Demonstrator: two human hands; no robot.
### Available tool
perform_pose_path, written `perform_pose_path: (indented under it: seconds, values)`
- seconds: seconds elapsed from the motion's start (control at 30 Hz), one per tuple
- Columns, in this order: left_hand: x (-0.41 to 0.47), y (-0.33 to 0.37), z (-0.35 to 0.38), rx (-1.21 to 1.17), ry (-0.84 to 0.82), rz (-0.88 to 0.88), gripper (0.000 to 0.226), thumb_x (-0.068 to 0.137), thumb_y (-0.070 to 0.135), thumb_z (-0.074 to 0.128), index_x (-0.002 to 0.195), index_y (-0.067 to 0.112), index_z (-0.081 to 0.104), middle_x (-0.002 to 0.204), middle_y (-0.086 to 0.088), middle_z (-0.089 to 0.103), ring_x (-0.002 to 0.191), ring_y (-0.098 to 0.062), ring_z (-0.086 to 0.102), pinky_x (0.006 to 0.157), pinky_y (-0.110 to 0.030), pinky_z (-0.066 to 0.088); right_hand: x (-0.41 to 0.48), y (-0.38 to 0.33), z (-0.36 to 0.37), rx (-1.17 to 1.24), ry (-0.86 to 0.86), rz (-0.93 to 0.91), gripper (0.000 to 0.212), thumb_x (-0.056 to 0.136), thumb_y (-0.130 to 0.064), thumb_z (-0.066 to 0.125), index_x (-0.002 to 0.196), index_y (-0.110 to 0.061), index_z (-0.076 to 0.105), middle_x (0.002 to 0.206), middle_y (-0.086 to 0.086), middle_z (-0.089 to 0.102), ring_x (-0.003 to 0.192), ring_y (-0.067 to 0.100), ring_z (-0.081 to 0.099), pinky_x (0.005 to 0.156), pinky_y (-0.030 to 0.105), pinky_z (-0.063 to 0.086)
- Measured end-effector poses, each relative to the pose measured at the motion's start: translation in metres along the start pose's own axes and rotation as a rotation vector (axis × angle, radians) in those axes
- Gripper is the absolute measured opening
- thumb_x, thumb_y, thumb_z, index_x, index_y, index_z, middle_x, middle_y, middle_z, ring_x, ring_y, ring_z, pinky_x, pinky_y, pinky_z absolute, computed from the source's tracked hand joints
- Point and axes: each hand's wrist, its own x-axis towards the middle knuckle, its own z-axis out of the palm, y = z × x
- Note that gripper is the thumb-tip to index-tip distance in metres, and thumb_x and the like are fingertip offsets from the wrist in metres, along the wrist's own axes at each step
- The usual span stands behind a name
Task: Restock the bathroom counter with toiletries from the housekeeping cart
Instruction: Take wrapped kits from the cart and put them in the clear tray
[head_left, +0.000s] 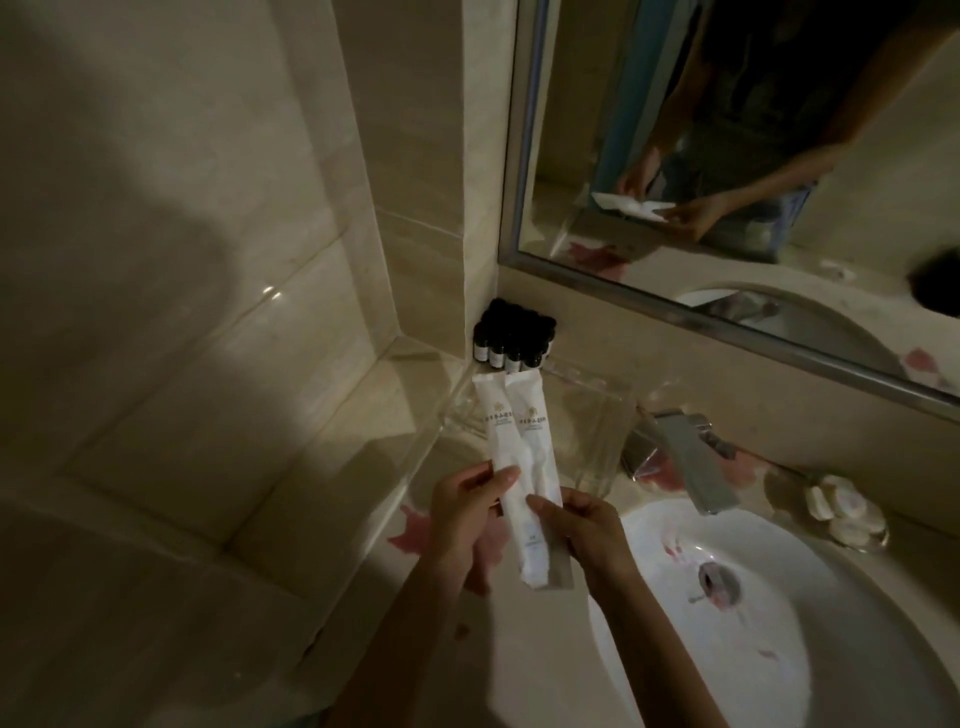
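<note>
Two long white toiletry packets (158, 447) with small printed logos are held side by side above the counter's left corner. My left hand (465, 512) pinches their left edge, thumb on top. From the right, my right hand (582, 527) pinches the lower part of the packets. Their upper ends reach over a clear acrylic tray (597, 415) on the counter. Several small dark bottles (148, 340) with white labels stand in the tray's back left corner.
A white basin (727, 649) with a metal drain lies at the right, a chrome faucet (691, 462) behind it. Small round white soaps (841, 512) sit right of the faucet. A framed mirror (727, 156) hangs above; tiled walls close in the left side.
</note>
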Motion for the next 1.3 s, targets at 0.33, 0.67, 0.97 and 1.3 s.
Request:
perform_pose_path:
  seconds: [0.33, 0.67, 0.97, 1.3]
  values:
    - [0.067, 0.035, -0.092, 0.172, 0.439, 0.215, 0.005, 0.081, 0.019, 0.075, 0.085, 0.019, 0.072, 0.079, 0.01, 0.072, 0.076, -0.013, 0.07, 0.063, -0.026, 0.056, 0.055, -0.022, 0.128, 0.198, -0.246, 0.222, 0.023, 0.079, -0.012, 0.077, 0.099, -0.003, 0.07, 0.094, 0.015, 0.073, 0.081, 0.026, 0.069, 0.065, 0.033, 0.058]
    - [0.089, 0.004, -0.13, 0.268, 0.693, 0.074, 0.025, 0.082, 0.014, 0.072, 0.106, 0.01, 0.071, 0.102, -0.003, 0.071, 0.096, -0.02, 0.066, 0.083, -0.033, 0.053, 0.068, 0.023, 0.189, 0.159, -0.062, 0.305, 0.016, 0.075, -0.017, 0.081, 0.082, -0.014, 0.068, 0.08, 0.006, 0.071, 0.074, 0.02, 0.067, 0.06, 0.031, 0.056]
    - [0.087, -0.013, -0.14, 0.366, 0.704, 0.095, 0.012, 0.08, 0.015, 0.071, 0.092, 0.015, 0.074, 0.086, 0.002, 0.073, 0.078, -0.013, 0.069, 0.074, -0.033, 0.059, 0.068, 0.031, 0.195, -0.051, 0.099, 0.064, 0.006, 0.082, -0.02, 0.074, 0.082, -0.016, 0.069, 0.081, -0.001, 0.071, 0.08, 0.014, 0.067, 0.08, 0.032, 0.057]
    - [0.083, -0.005, -0.14, 0.442, 0.665, 0.097, 0.011, 0.081, 0.01, 0.068, 0.09, 0.011, 0.073, 0.091, -0.006, 0.073, 0.083, -0.021, 0.068, 0.079, -0.036, 0.058, 0.077, 0.023, 0.193, -0.137, 0.072, 0.084, 0.011, 0.078, -0.015, 0.077, 0.075, -0.019, 0.068, 0.079, -0.001, 0.07, 0.081, 0.017, 0.067, 0.078, 0.034, 0.056]
